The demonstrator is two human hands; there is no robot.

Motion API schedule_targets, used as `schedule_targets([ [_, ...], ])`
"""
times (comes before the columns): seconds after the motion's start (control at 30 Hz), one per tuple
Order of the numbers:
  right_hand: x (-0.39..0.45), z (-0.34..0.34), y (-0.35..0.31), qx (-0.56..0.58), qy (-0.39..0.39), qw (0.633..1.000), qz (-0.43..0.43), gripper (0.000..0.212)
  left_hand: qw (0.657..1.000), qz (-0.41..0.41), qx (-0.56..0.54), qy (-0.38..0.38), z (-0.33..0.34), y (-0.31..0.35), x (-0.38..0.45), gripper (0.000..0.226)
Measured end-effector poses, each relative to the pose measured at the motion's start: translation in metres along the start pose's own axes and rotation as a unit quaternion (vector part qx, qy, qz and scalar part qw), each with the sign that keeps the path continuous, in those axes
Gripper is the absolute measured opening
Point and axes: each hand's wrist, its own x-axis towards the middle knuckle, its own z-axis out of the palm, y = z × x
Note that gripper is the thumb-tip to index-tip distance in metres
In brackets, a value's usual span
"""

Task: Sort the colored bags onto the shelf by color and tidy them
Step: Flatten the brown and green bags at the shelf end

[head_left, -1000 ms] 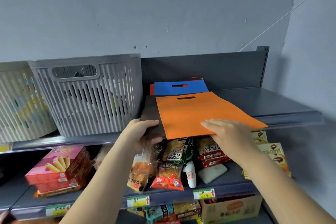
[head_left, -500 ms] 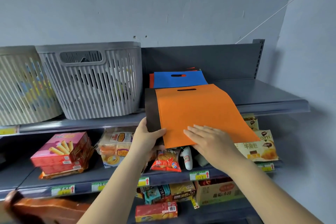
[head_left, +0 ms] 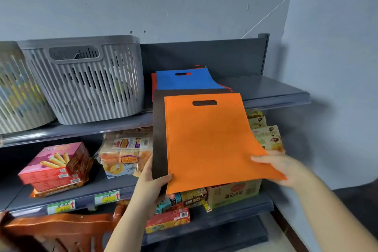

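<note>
An orange bag [head_left: 208,141] lies on top of a dark brown bag [head_left: 159,129]; both hang out over the front edge of the top shelf [head_left: 274,96]. My left hand [head_left: 153,184] grips the brown bag's lower left corner, thumb on top. At the orange bag's lower right edge, my right hand [head_left: 280,165] holds it with the fingers over the top. Behind them a blue bag [head_left: 184,82] rests on a stack with orange-red edges showing at the back of the shelf.
Two slatted grey baskets [head_left: 86,80] stand on the top shelf to the left. Snack boxes and packets [head_left: 57,168] fill the lower shelves. A wall [head_left: 335,67] closes in on the right. An orange-brown object [head_left: 61,229] sits at the lower left.
Both hands have drawn the orange and brown bags toward me, off the shelf edge. My right hand slid from the middle of the orange bag to its right edge.
</note>
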Motion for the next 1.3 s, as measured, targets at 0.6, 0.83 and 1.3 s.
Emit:
schedule_targets([
  [0.6,-0.155,-0.062,0.083,-0.071,0.260,0.955,-0.125,0.011,0.973,0.124,0.183,-0.060,0.082,-0.047,-0.058,0.051],
  [0.83,-0.221,-0.109,0.120,-0.001,0.336,0.936,-0.100,0.024,0.973,0.122,0.144,-0.135,0.152,-0.059,-0.091,0.043],
  [1.3,-0.277,-0.151,0.141,0.105,0.495,0.859,-0.075,0.018,0.924,0.058,0.104,-0.364,0.265,-0.081,-0.055,0.041],
])
